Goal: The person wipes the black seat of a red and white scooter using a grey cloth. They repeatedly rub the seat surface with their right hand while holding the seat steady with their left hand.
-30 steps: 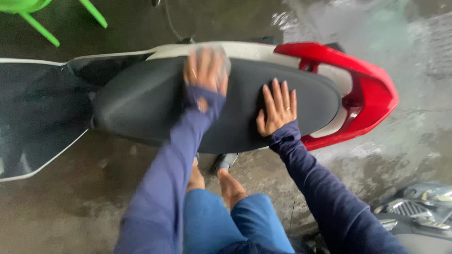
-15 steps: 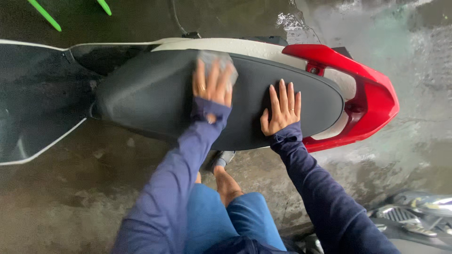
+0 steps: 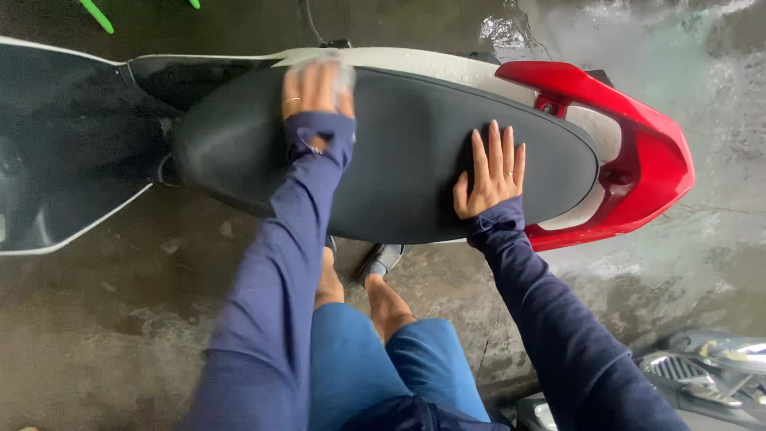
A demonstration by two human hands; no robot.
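A scooter lies across the view with a long black seat (image 3: 399, 152), white side panels and a red tail (image 3: 638, 152). My left hand (image 3: 313, 88) presses a pale, blurred cloth (image 3: 339, 70) flat against the far edge of the seat, towards its front end. My right hand (image 3: 491, 172) rests flat on the seat's rear half, fingers spread, holding nothing. Both arms are in dark blue sleeves.
The scooter's black footboard (image 3: 64, 152) fills the left side. Wet concrete floor (image 3: 104, 319) lies below, with soapy water near the tail. Another vehicle's grey part (image 3: 702, 367) sits at the bottom right. Green chair legs (image 3: 96, 14) show at the top left.
My left hand has slid with the cloth along the far edge of the seat, first to the right and then back left towards the front. My right hand has stayed planted.
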